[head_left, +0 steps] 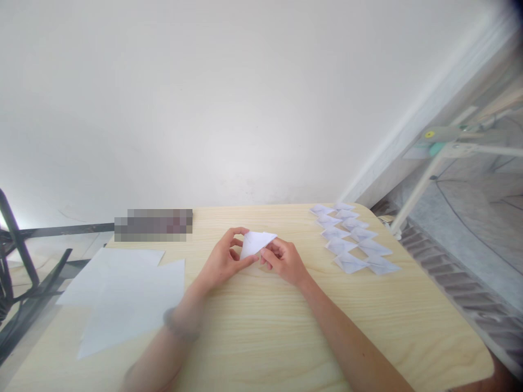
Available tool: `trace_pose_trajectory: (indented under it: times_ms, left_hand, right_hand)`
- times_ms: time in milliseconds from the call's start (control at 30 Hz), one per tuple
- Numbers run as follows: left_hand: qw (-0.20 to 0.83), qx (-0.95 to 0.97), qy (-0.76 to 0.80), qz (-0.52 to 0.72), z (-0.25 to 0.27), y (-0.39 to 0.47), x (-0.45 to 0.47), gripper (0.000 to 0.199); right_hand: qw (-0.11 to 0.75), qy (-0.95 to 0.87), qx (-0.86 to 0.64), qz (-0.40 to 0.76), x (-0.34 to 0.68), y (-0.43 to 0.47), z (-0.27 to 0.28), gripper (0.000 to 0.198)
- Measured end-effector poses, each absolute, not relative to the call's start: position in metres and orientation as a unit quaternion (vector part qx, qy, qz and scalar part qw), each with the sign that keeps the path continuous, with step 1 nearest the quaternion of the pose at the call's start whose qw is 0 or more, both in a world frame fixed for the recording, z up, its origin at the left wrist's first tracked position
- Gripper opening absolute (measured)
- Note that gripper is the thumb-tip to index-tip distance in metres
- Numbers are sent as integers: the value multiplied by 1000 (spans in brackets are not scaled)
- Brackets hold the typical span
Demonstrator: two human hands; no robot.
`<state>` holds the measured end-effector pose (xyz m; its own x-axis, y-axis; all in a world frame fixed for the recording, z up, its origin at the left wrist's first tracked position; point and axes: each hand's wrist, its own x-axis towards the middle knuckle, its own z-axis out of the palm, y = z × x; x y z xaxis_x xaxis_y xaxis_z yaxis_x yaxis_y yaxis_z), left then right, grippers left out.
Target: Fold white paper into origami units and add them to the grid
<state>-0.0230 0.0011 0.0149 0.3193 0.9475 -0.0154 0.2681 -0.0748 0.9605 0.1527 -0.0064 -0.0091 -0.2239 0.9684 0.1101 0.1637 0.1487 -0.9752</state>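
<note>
A small folded piece of white paper (255, 243) is held up over the middle of the table, its pointed corner aimed right. My left hand (229, 255) grips its left side, thumb along the lower edge and fingers curled round the upper left. At the right corner, my right hand (281, 258) pinches the lower edge between thumb and fingers. The fingertips behind the paper are hidden. To the right of my hands, several folded white paper pieces (350, 262) lie in two columns, pointed at their ends.
Flat white sheets (126, 299) overlap on the left of the wooden table (261, 337). A blurred-out dark object (153, 225) lies at the back left. The white wall (253, 109) stands behind. Black metal legs (18, 239) are at the left, a white frame (425, 190) at the right.
</note>
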Motion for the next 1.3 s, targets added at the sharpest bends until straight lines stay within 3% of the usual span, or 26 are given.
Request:
trace_pose_trajectory:
  times_ms: [133,267,400,700,900,1033,1300]
  left_hand:
    - [492,647,463,355,17,1,-23,51]
    - [493,645,438,387,14,0,-21,30]
    - [498,639,416,413,7,2,-20,23]
    - [526,629,390,419,5,-3,-23,27]
    - [538,637,422,355,4,-4,-21,42]
    - [532,638,438,344,6,-4,-19,41]
    - [536,626,440,357,10,-5,-20,30]
  right_hand:
    - [439,-610,-472,460,151,-5,-8,17]
    - [450,-598,-487,451,149,-4,-10,16]
    - [448,-626,-494,405,148,-5,-12,16]
    - [420,-710,-490,282,148,-12,-15,16]
    - [376,-770,-502,116,142,-22,-13,17]
    - [364,-793,-488,31,136,-26,-12,16]
    - [336,-793,-508,26,134,-31,-13,19]
